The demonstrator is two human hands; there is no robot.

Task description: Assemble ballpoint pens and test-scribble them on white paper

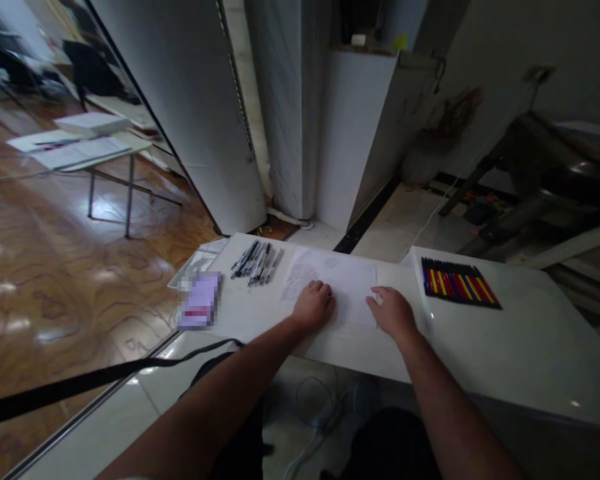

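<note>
A white sheet of paper (353, 283) lies on a white table, with pencil-like strokes covering its left part and a small shaded patch near its top. My left hand (316, 307) rests on the lower middle of the sheet with its fingers curled in. Something small and dark shows by its fingertips, too unclear to name. At the sheet's right edge is my right hand (394, 312), its thumb and forefinger apart at the border and nothing visible between them. Several pens (257, 262) lie in a loose group left of the paper.
A row of colored pens with dark caps (460, 285) lies on the adjoining white surface to the right. A blurred purple item (201, 300) sits at the table's left end. A black strap (115, 375) crosses the lower left. Cables (323, 413) lie on the floor below.
</note>
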